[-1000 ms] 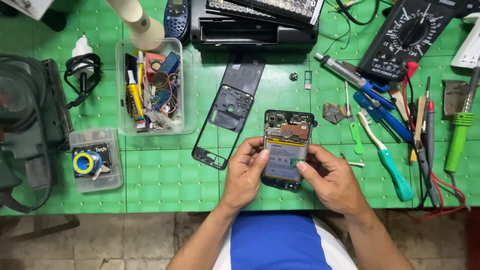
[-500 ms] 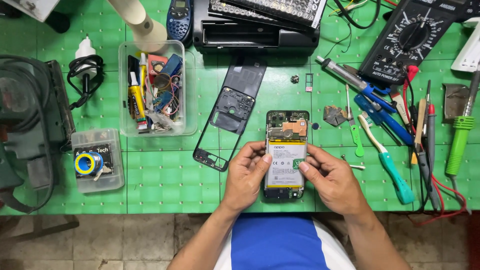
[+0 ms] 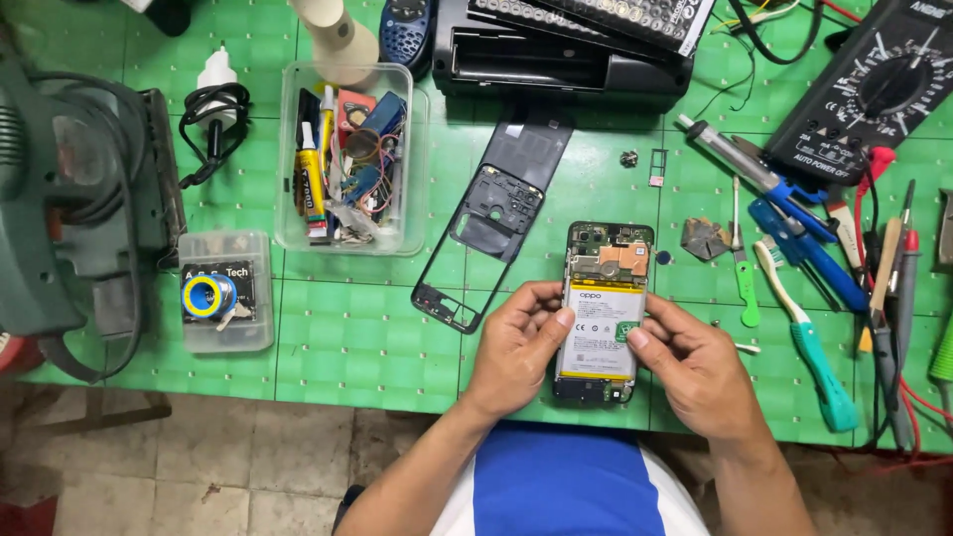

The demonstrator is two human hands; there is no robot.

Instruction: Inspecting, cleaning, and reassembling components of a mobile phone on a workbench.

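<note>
Since the earlier frames the two thumbs had crept inward across the battery, while the opened phone (image 3: 604, 310) itself had scarcely shifted on the green mat (image 3: 347, 337). The left hand (image 3: 518, 342) cupped the phone's left edge, its thumb laid flat on the white battery label; the right hand (image 3: 695, 367) gripped the right edge, thumb tip pressing the battery's side, so both hands were closed around the handset together. The phone lay back-up near the front edge of the mat, just ahead of the person's blue and white shirt, its rear cover off: a pale battery with a yellow border filled the middle, a circuit board with a copper-coloured shield showed at the top, and a dark strip of board showed at the bottom. Just left of it, touching nothing the hands held, lay the black phone frame (image 3: 496, 233), tilted on a diagonal with its camera cut-out visible. Beyond that stood a clear plastic tub (image 3: 349, 159) crowded with tubes, wires and small parts, and a smaller clear box (image 3: 224, 293) holding a yellow and blue roll. To the right lay a blue-handled soldering iron (image 3: 769, 194), a green toothbrush (image 3: 804, 333), green-handled tweezers (image 3: 745, 268) and a black multimeter (image 3: 874, 89). Nothing lay between the hands and the phone; the fingers hid parts of both its long edges.
</note>
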